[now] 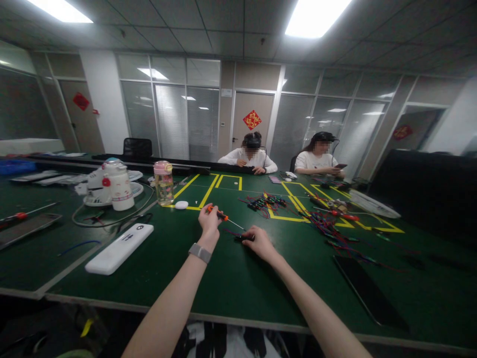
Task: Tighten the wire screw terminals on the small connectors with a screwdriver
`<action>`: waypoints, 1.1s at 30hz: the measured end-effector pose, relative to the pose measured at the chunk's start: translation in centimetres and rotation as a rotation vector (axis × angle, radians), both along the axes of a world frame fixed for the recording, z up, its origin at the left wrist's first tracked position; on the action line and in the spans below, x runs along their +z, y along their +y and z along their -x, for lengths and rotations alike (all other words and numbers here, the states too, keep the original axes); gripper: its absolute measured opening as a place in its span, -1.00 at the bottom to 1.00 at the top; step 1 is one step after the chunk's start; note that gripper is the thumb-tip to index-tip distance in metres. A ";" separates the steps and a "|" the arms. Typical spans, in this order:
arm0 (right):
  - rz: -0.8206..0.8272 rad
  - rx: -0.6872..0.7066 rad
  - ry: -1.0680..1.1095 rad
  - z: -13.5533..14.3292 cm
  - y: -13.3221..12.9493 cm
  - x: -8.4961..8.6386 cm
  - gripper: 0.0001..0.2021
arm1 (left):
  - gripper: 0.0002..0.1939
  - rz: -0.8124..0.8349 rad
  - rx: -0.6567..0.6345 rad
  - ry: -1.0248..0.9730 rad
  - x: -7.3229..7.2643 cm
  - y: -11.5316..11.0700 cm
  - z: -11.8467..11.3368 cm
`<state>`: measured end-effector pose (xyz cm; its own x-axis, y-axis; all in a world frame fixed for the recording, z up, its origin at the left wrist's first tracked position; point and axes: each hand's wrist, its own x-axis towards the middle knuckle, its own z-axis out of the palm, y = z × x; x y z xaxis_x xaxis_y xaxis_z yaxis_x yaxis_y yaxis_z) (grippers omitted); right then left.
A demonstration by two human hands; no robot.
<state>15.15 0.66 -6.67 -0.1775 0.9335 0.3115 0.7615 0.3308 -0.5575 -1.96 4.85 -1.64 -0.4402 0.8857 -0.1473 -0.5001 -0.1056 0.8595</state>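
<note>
My left hand point(210, 221), with a grey watch band on the wrist, is closed around the orange and black handle of a screwdriver point(222, 215). The screwdriver's thin metal shaft points right and down toward my right hand point(258, 240). Pinched in the fingers of my right hand is a small black part point(240, 238) with thin wires, held low over the green table point(238, 293). Whether the screwdriver's tip touches the part is too small to tell.
Bundles of red and black wires point(324, 223) lie to the right, beyond a black phone point(367, 288). At left are a white power bank point(121, 248), a pink-lidded bottle point(164, 184) and a white kettle point(121, 186). Two people sit across the table.
</note>
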 end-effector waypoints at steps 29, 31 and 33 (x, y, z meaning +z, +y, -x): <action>0.002 -0.534 0.006 -1.0 14.0 -0.1 -0.79 | -0.76 -0.036 -0.186 -0.044 1.4 -2.7 -1.2; -0.010 -0.547 -0.017 -1.0 14.3 -0.2 -0.82 | -0.76 -0.053 -0.193 -0.043 1.5 -2.8 -1.3; -0.020 -0.554 -0.046 -1.0 14.6 -0.3 -0.84 | -0.76 -0.063 -0.202 -0.040 1.5 -2.9 -1.3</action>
<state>16.13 15.29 -6.98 0.3240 0.8851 0.3340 0.8481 -0.1153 -0.5172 -0.62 1.93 -0.16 -0.2477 0.9634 -0.1028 -0.5503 -0.0526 0.8333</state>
